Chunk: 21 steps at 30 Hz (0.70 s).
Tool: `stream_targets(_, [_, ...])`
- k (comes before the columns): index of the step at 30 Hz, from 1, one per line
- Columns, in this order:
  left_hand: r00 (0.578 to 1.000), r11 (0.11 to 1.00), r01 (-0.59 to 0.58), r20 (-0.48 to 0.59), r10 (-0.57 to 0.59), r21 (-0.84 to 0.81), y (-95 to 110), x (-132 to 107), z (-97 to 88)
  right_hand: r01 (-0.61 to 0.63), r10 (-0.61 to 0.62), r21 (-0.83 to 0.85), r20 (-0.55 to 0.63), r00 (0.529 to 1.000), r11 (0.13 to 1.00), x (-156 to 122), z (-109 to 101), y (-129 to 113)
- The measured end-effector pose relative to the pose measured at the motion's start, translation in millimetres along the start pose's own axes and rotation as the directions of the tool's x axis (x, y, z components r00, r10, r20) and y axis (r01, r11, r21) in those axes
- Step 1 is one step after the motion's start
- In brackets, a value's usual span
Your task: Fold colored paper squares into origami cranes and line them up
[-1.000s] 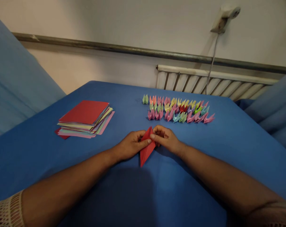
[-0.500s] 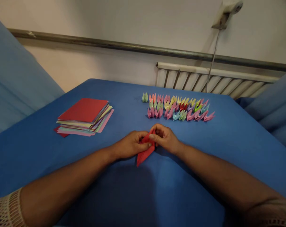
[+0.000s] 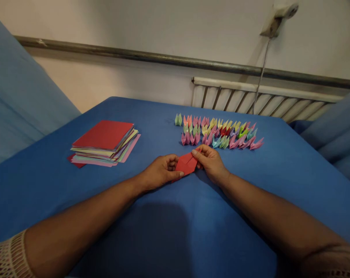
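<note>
A folded red sheet of origami paper (image 3: 186,163) is held between both hands, low over the blue-covered table. My left hand (image 3: 163,170) grips its left end, the thumb lying along the near edge and the fingers curled behind. At the upper right corner, my right hand (image 3: 210,162) pinches the paper between thumb and fingers. Creases cross the paper's face; its underside is hidden. Just beyond the hands stand rows of small folded paper cranes (image 3: 221,133) in pink, yellow, green, blue and red.
To the left lies a stack of coloured paper sheets (image 3: 103,135) with red on top. A blue cloth (image 3: 151,239) covers the table. Behind it are a wall rail (image 3: 151,58), a radiator (image 3: 267,90) and a hanging cord (image 3: 261,73). Blue curtains (image 3: 15,92) hang at both sides.
The red paper has turned from steeply slanted to flatter, showing a wider face. My right hand has moved slightly right and away from my left hand, both still gripping the paper.
</note>
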<state>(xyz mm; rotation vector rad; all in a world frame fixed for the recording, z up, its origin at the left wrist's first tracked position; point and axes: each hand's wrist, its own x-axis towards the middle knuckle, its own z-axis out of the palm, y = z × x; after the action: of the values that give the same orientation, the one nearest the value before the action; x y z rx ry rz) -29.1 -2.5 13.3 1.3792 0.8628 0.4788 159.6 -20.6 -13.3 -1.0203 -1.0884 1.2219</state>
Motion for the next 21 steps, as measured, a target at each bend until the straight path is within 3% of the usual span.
stream_targets(3, [0.990, 0.998, -0.004, -0.143, 0.012, 0.055, 0.2, 2.0, -4.7, -0.006, 0.005, -0.047, -0.017, 1.000, 0.999, 3.3, -2.2, -0.7])
stream_targets(6, [0.979, 0.996, 0.011, -0.205, 0.008, 0.094, 1.6, 3.7, -10.5, -0.059, 0.059, -0.161, -0.003, 0.998, 0.985, 2.3, -5.6, -5.3])
stream_targets(11, [0.989, 0.976, 0.000, -0.147, 0.033, 0.219, 1.5, 3.2, -10.2, -0.262, 0.283, -0.353, 0.006, 0.959, 0.898, -25.4, -16.2, -16.6])
stream_targets(15, [0.996, 0.964, -0.020, -0.079, 0.042, 0.266, -0.5, 1.3, -1.8, -0.370, 0.414, -0.376, 0.040, 0.909, 0.849, -57.9, -24.2, -23.2])
stream_targets(18, [0.994, 0.964, -0.065, -0.072, 0.086, 0.257, 1.5, 0.2, 0.2, -0.407, 0.482, -0.379, 0.127, 0.867, 0.831, -69.8, -25.0, -25.7])
stream_targets(21, [0.987, 0.952, -0.147, -0.026, 0.160, 0.268, 7.5, -2.7, -3.3, -0.324, 0.424, -0.416, 0.174, 0.889, 0.850, -66.0, -20.9, -26.1])
